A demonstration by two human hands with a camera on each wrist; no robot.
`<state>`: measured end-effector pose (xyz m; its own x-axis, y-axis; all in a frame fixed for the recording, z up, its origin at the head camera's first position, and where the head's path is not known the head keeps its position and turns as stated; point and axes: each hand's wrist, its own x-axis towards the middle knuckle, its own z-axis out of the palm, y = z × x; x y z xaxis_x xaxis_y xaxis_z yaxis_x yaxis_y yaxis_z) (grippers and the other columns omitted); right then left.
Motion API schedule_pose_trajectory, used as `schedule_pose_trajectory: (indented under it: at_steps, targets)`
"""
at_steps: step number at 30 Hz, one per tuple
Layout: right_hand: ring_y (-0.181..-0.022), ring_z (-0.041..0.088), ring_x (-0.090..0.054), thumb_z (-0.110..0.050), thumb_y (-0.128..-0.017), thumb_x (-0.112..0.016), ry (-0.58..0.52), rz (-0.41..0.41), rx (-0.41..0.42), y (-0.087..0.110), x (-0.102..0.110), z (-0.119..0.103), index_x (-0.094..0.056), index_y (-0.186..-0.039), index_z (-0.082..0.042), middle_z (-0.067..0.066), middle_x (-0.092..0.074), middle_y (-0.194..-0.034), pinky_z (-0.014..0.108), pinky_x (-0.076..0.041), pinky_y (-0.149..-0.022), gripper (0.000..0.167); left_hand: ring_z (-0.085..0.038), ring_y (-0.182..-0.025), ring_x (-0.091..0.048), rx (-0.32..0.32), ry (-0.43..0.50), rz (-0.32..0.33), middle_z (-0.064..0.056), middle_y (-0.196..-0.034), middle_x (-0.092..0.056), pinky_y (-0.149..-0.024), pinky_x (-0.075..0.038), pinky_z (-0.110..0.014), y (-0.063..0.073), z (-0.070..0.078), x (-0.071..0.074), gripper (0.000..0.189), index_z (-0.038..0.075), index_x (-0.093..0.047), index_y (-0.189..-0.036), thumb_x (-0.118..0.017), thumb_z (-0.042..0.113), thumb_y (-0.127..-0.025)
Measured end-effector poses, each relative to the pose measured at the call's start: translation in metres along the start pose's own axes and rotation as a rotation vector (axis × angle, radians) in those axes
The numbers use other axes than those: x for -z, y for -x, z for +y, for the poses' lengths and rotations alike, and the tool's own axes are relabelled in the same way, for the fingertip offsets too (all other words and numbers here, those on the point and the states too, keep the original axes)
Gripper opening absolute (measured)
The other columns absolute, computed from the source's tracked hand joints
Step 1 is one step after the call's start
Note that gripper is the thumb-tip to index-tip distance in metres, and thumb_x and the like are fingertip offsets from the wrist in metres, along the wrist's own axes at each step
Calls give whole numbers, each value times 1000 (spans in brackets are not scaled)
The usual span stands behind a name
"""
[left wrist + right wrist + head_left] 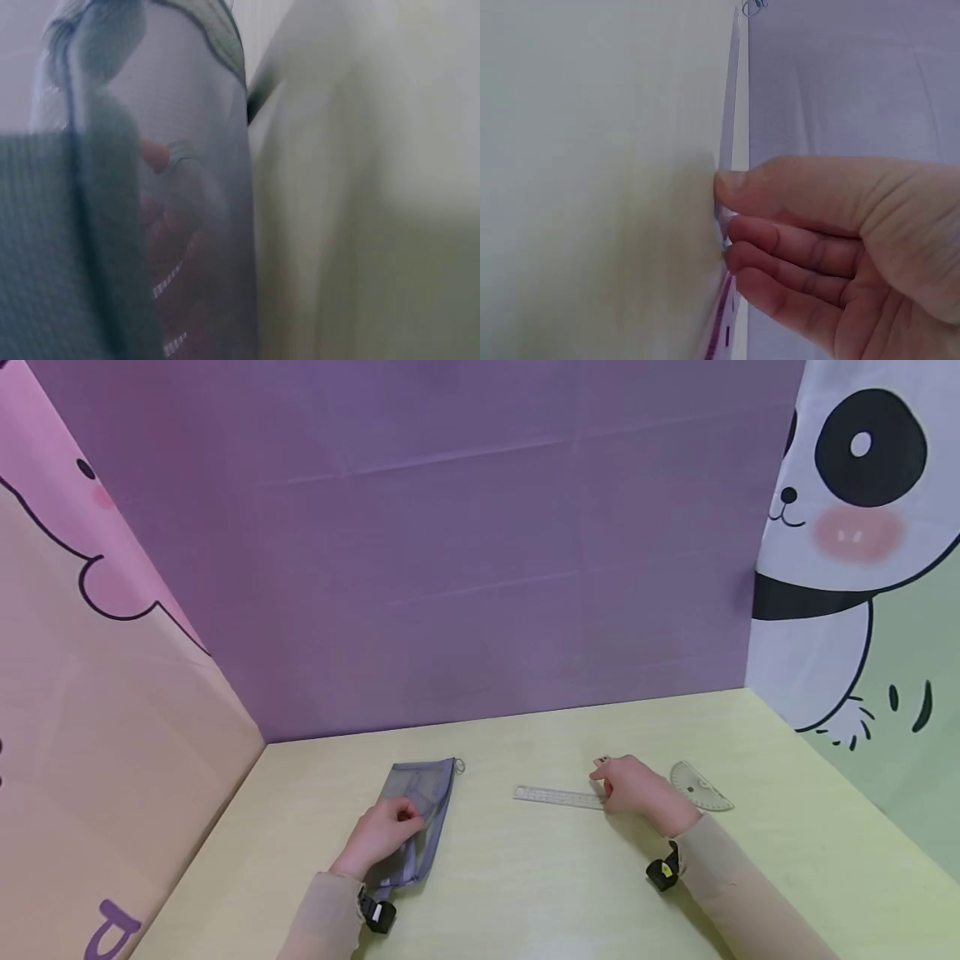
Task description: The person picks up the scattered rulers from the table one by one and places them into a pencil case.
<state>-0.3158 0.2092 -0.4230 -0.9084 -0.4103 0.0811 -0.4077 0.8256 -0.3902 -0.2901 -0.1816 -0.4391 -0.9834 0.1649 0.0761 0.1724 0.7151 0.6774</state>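
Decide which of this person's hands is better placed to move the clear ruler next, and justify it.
Right, I'd judge: the right hand is at one end of the clear ruler, while the left hand is across at the mesh pouch.

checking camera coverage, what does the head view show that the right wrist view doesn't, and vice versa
Only the head view: the left hand at the mesh pouch, and the panda print. Only the right wrist view: the palm side of the right hand, close up. Both: the right hand, the ruler, the table and the purple backdrop.
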Motion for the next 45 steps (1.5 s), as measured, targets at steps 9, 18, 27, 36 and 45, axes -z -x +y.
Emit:
schedule_pose_trajectory:
  at_steps: [9,18,27,36,45]
  targets:
    - [-121,34,-52,10,-65,-64,-75,-15,-6,-4,-4,5,-62,-119,9,11,-67,-86,29,-38,-65,54,-16,-64,-48,9,7,12,2,-71,-57,-58,-39,-32,1,-4,-1,7,11,-64,-80,-67,13,-85]
    - [-136,41,-33,8,-62,-65,-144,-51,-10,-4,-9,10,-60,-122,7,-2,-54,-62,39,-37,-86,61,-16,-64,-48,6,5,8,2,-71,-57,-58,-39,-32,0,-2,0,7,11,-64,-80,-68,13,-85]
    - [-112,35,-56,9,-61,-64,-153,-39,15,-5,-10,11,-61,-119,7,4,-63,-78,33,-41,-75,59,-16,-64,-48,11,13,5,2,-71,-57,-58,-39,-32,1,-1,1,7,11,-64,-80,-67,13,-86]
    - [-69,18,-48,7,-65,-67,-142,-31,-63,1,-2,5,-65,-94,-1,14,-63,-95,33,-39,-67,30,-16,-65,-48,24,7,3,2,-73,-57,-58,-39,-32,0,-3,0,7,11,-65,-81,-68,15,-86]
    - [-64,17,-47,5,-67,-69,-138,-18,-110,4,0,5,-61,-72,-8,-1,-55,-71,31,-41,-62,16,-16,-64,-49,10,9,4,2,-73,-57,-58,-39,-32,-1,-2,-2,6,11,-64,-81,-68,14,-84]
